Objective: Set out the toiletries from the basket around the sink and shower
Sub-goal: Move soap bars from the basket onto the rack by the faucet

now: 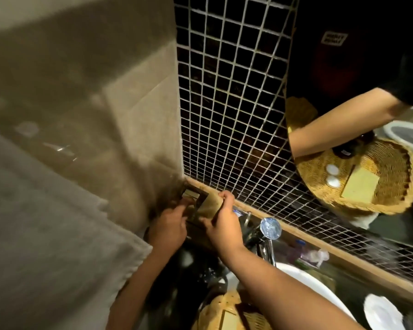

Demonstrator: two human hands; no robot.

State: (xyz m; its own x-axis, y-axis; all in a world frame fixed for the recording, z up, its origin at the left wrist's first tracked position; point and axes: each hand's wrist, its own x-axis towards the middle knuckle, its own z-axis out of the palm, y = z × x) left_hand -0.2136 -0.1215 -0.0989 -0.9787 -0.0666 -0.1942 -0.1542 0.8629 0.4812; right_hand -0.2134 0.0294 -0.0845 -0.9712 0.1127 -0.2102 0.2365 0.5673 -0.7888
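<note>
Both hands work at the far left corner of the sink counter, where the beige plaster wall meets the dark mosaic tile [227, 110] with its pale grout grid. The right hand [221, 225] is clamped on a flat tan slab, seemingly a soap bar [211, 206], thumb on its near face and fingertips curled over its top edge. The left hand [169, 225] is closed around a small dark rectangular dish or holder [193, 202] that sits on the wooden ledge [308, 236] at the foot of the tile; how firmly it grips cannot be told through the blur.

The bar lies immediately above and to the right of the holder, touching or nearly touching it. Its long axis runs roughly toward the corner, tilted rather than flat. The right hand carries the bar, so it is the hand from which any seating move would come; the left merely steadies the receiver.

Just right of the hands stands a chrome faucet [268, 228], smooth and reflective, over the rim of a white glazed basin [303, 279]. The woven wicker basket [224, 313], coarse and straw-coloured, sits at the near edge of the counter under the right forearm, with another flat yellow piece inside. A round mirror [343, 67] on the tile repeats the basket and an arm. Loose wrapped items lie along the ledge, too blurred to name.
</note>
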